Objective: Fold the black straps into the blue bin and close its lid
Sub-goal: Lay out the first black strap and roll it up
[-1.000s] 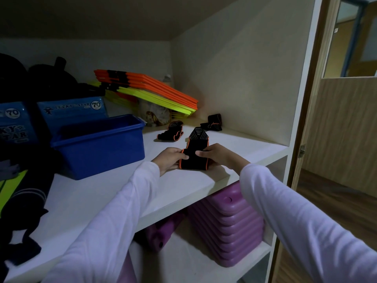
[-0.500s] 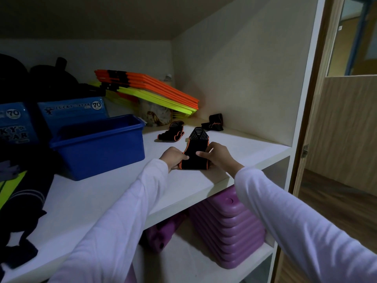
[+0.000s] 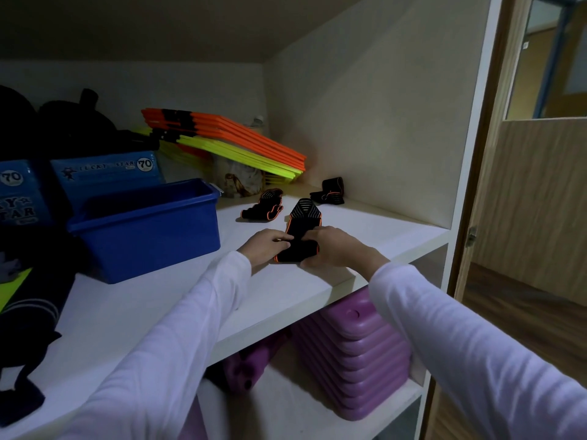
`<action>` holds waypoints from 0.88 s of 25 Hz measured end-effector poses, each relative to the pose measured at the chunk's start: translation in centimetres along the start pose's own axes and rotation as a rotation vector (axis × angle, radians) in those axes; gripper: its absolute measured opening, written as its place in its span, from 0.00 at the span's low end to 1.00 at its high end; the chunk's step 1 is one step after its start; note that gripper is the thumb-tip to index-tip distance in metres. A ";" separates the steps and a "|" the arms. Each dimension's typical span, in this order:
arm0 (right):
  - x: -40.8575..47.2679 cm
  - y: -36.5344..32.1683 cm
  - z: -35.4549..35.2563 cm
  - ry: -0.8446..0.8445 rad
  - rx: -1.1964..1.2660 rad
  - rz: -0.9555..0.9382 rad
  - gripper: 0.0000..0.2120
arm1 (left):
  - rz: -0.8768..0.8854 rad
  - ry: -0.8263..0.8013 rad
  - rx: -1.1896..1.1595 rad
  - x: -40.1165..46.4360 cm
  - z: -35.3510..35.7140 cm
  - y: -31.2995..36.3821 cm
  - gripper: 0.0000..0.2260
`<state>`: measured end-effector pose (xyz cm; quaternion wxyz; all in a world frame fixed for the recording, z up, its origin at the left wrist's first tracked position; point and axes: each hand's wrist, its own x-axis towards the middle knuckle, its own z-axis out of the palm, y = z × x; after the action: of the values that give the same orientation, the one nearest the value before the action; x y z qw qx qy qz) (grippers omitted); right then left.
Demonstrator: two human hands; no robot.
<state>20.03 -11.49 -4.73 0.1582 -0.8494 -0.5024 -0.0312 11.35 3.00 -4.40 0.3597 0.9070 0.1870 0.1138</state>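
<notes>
Blue bin [image 3: 149, 230]: left of centre on the white shelf [image 3: 104, 315], open at the top; no lid on it, and I cannot tell which of the blue things behind it would be the lid.
Left hand [image 3: 266, 246]: centre of the frame, knuckles up, fingers curled onto the left edge of the strap in hand [image 3: 300, 239] — grasping it.
Strap in hand: black with orange edging, lying on the shelf near its front edge, between both hands and to the right of the bin; its striped far end points toward the back.
Right hand [image 3: 336, 247]: just right of centre, fingers curled over the strap's right side, pinching it against the shelf.
Loose straps: one [image 3: 263, 206] just beyond the hands, another [image 3: 330, 192] toward the right wall, both still outside the bin.
Risk: the fold looks springy — if either hand eases off on the way to the bin, it could unroll, and this close to the front edge a slip could send it off the shelf.
</notes>
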 end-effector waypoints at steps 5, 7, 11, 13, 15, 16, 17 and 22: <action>-0.1 0.6 -0.4 0.057 0.243 0.068 0.21 | 0.020 -0.107 0.077 -0.4 -0.7 -0.8 0.27; 0.0 0.8 -0.5 0.058 0.460 0.146 0.20 | 0.000 -0.038 -0.068 -0.2 -0.5 -0.7 0.23; 0.1 1.0 -0.5 0.046 0.618 0.222 0.21 | -0.081 -0.012 -0.232 -0.2 -0.3 -0.3 0.15; 0.3 1.0 -0.2 0.055 0.698 0.263 0.21 | -0.121 -0.018 -0.296 -0.2 -0.3 -0.1 0.11; 0.7 1.1 0.1 0.086 0.727 0.323 0.17 | -0.152 0.008 -0.273 0.0 0.0 0.1 0.11; 0.9 1.2 0.3 0.097 0.724 0.351 0.14 | -0.163 0.029 -0.254 0.3 0.1 0.2 0.12; 1.0 1.1 0.3 0.101 0.726 0.375 0.15 | -0.177 0.043 -0.239 0.5 0.2 0.2 0.12; 1.5 0.9 0.4 0.115 0.608 0.465 0.23 | -0.246 0.076 -0.226 1.2 0.3 0.1 0.16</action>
<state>21.55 -10.50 -5.01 0.4335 -0.8520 -0.2729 0.1083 12.53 3.23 -4.46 0.4632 0.8262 0.2960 0.1236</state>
